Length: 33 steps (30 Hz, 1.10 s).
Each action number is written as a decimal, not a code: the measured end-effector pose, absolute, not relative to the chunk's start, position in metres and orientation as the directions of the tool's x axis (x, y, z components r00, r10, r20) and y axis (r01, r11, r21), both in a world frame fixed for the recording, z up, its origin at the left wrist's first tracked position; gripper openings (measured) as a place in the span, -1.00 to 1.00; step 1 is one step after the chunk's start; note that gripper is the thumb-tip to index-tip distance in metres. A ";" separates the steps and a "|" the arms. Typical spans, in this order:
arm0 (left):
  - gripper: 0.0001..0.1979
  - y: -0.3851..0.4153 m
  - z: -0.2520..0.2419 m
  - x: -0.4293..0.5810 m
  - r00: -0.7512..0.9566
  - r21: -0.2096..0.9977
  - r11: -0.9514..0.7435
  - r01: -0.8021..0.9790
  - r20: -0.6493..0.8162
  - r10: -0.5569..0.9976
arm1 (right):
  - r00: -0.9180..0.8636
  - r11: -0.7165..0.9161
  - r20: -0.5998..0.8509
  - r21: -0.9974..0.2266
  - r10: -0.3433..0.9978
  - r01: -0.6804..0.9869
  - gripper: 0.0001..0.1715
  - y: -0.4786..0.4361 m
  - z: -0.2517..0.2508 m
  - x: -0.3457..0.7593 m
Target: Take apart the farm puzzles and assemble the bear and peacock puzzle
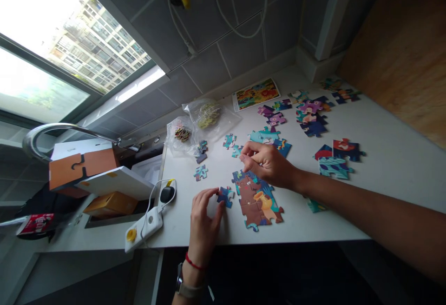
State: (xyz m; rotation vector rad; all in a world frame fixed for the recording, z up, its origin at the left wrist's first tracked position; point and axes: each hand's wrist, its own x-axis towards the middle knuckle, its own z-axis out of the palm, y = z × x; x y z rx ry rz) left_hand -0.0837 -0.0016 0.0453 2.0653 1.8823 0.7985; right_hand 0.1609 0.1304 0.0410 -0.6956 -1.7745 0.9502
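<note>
My left hand (205, 216) comes in from the bottom of the view, its fingertips pressed on a dark blue jigsaw piece (226, 196). That piece lies just left of a joined section of jigsaw puzzle (256, 202) showing brown and teal shapes. My right hand (268, 165) reaches in from the right, fingers curled above the section's top edge. A small teal piece (237, 151) lies just beyond those fingertips. Whether they pinch anything is hidden. Several loose pieces (310, 119) are scattered farther along the white counter (348, 212).
A picture card (256, 94) and clear plastic bags of pieces (205, 116) lie by the grey tiled wall. Left of the puzzle are a white power bank with cable (144, 228), a metal faucet (52, 130) and white and orange boxes (83, 168). The counter's front edge runs below my hands.
</note>
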 end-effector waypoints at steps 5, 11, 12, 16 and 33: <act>-0.78 0.001 0.044 -0.083 0.100 0.538 -0.265 0.800 0.317 0.943 | -0.456 0.495 0.408 -0.865 0.791 0.085 -0.39 0.132 0.034 0.159; -0.75 0.012 0.047 -0.073 0.172 0.512 -0.382 0.769 0.410 0.896 | -0.674 0.559 0.358 -0.824 0.646 0.098 -0.57 0.126 0.031 0.156; -0.74 0.015 0.048 -0.070 0.184 0.519 -0.400 0.755 0.418 0.890 | -0.698 0.549 0.345 -0.832 0.627 0.083 -0.44 0.125 0.030 0.156; -0.77 0.027 0.045 -0.058 0.163 0.617 -0.396 0.680 0.399 0.902 | -0.760 0.511 0.307 -0.858 0.573 0.039 -0.29 0.123 0.027 0.155; -0.18 -0.006 0.044 0.012 0.473 0.275 -0.453 0.848 -0.008 0.881 | -0.084 0.078 0.089 -0.989 0.992 -0.124 -0.59 0.154 0.035 0.166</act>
